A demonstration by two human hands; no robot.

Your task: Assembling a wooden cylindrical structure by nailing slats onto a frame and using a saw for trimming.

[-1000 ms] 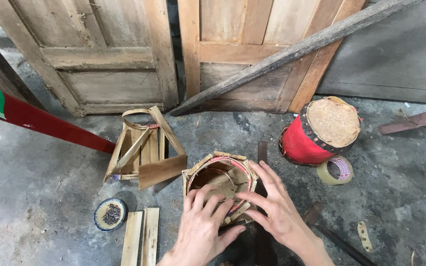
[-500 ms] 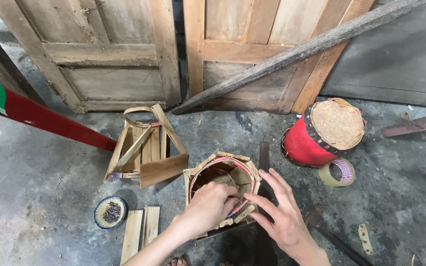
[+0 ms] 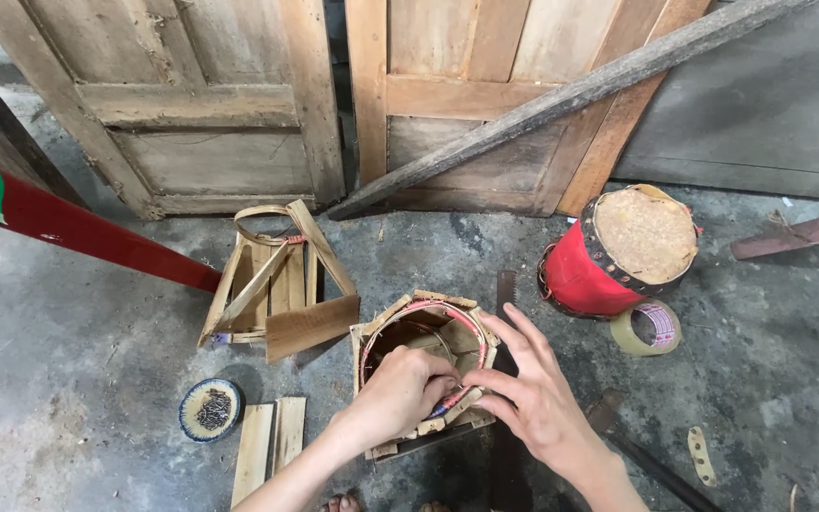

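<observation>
Hands (image 3: 471,398) cupped — fingers (image 3: 523,327) on basket (image 3: 400,327)

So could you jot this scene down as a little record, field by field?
Setting: concrete floor in front of wooden doors
Left hand: fingers on the near rim of a small wooden-slat basket
Right hand: spread against the basket's right side
Left of basket: unfinished slat frame, loose slats, dish of nails
Right of basket: red drum, tape roll
</observation>
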